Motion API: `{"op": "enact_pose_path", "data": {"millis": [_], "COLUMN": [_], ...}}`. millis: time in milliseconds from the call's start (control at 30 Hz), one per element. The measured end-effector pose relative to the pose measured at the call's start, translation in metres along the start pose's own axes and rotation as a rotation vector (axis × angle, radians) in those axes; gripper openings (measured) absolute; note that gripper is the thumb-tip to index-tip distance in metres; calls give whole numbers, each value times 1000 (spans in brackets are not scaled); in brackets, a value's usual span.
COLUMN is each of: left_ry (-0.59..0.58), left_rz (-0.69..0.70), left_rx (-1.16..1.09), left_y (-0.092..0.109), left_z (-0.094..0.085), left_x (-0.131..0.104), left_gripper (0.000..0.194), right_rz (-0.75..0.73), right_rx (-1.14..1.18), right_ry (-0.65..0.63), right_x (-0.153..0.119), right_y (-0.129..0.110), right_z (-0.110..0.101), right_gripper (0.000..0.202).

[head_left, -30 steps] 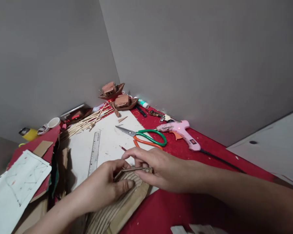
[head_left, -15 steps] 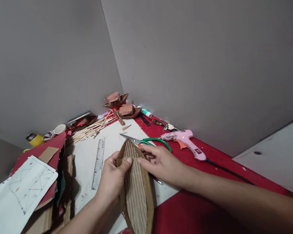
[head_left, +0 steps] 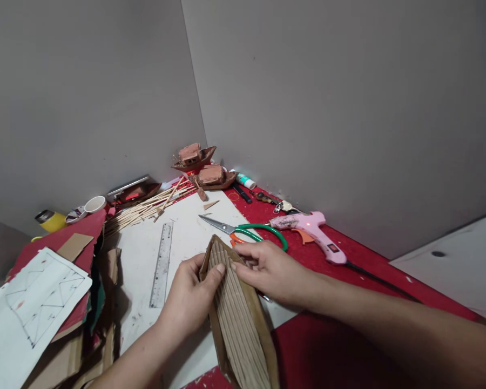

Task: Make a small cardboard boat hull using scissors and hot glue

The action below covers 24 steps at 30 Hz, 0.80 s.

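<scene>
On my feed the cardboard boat hull (head_left: 241, 324) has swung round, so its tip (head_left: 215, 243) looks workable; left hand (head_left: 189, 294) and right hand (head_left: 273, 272) pinch its sides.

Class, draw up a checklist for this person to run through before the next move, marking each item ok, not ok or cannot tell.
1. Left hand holding the boat-shaped cardboard piece: ok, thumb inside it.
2. Right hand gripping the opposite wall: cannot tell; thumb overlaps it, some fingers are hidden.
3. Ruler in view on the white sheet: ok.
4. Scissors fully visible: not ok, handles partly covered.
5. Glue gun apart from both hands: ok.
</scene>
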<state>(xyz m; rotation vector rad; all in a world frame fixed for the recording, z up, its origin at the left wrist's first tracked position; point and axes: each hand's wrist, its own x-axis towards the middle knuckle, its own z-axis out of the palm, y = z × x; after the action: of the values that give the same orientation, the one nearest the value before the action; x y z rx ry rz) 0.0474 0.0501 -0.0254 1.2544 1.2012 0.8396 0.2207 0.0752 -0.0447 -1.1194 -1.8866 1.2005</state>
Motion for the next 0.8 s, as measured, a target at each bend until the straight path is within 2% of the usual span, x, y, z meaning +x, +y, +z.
{"op": "enact_pose_path", "data": {"millis": [333, 433, 500, 567, 633, 700, 800], "left_ry": [-35, 15, 103, 213, 292, 340, 387], "left_rz": [-3, 7, 19, 36, 56, 80, 104], "left_rx": [-66, -92, -104, -138, -177, -199, -216], "left_y": [-8, -2, 3, 7, 9, 7, 3], "left_z": [2, -6, -17, -31, -45, -55, -61], "left_x": [1, 4, 8, 14, 20, 25, 30], "left_gripper": [24, 27, 30, 32, 33, 33, 33], "right_rz": [12, 0, 8, 9, -2, 13, 45], "right_rx": [-27, 9, 2, -147, -426, -688, -899], "right_ry": [-13, -4, 38, 90, 106, 65, 11], "right_x": [1, 0, -2, -3, -2, -1, 1], "right_y": [6, -1, -6, -10, -11, -9, -2], "right_z": [5, -2, -8, -15, -22, -26, -32], "right_gripper": [17, 21, 28, 30, 23, 22, 23]}}
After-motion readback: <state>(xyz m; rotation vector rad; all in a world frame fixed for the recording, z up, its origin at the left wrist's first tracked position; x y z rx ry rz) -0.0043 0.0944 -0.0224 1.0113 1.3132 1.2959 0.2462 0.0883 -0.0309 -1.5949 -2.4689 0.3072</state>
